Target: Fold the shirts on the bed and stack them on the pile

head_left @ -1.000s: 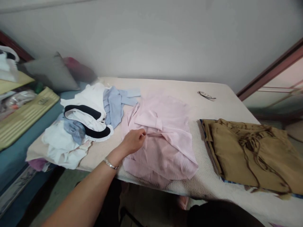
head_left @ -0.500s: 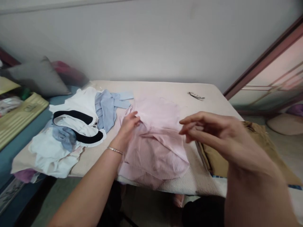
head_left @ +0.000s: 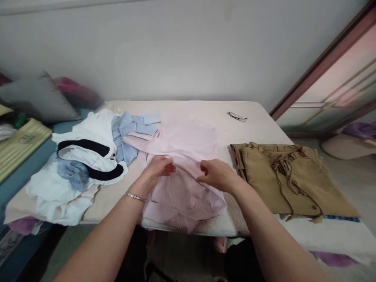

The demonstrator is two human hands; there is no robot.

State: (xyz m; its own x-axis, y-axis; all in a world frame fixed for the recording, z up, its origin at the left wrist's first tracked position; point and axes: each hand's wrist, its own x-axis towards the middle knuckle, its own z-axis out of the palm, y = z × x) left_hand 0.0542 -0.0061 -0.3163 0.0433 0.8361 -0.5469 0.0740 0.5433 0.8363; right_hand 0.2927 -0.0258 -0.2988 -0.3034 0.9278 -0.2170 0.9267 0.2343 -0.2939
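A pale pink striped shirt [head_left: 188,145] lies crumpled in the middle of a cream-covered table [head_left: 205,111], its lower part hanging over the near edge. My left hand [head_left: 158,167], with a thin bracelet at the wrist, pinches a fold of the shirt near its centre. A little to the right, my right hand [head_left: 216,175] grips another fold of the same shirt. Both hands rest on the fabric, about a hand's width apart.
A heap of white, light blue and black-trimmed clothes [head_left: 88,160] lies left of the shirt. A folded brown garment with ties [head_left: 288,176] lies to the right. Glasses [head_left: 237,116] sit at the table's far side. Grey and red cushions [head_left: 38,98] are at far left.
My right hand came down from mid-air onto the pink shirt and took hold of a fold. My left hand shifted slightly toward me on the shirt. The camera view turned a little right.
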